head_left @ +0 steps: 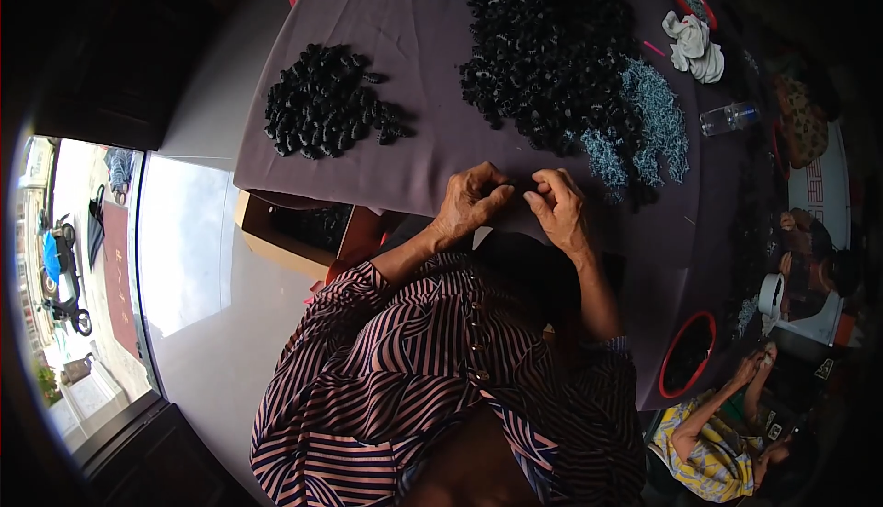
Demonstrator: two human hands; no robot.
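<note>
Head view: left hand (469, 201) and right hand (555, 203) grips apparently pinch a small black part (518, 187) between them.

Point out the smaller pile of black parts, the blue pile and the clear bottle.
smaller black pile (326, 107), head view, pile's middle.
blue pile (655, 120), head view, upper part.
clear bottle (728, 119), head view, its body.
</note>
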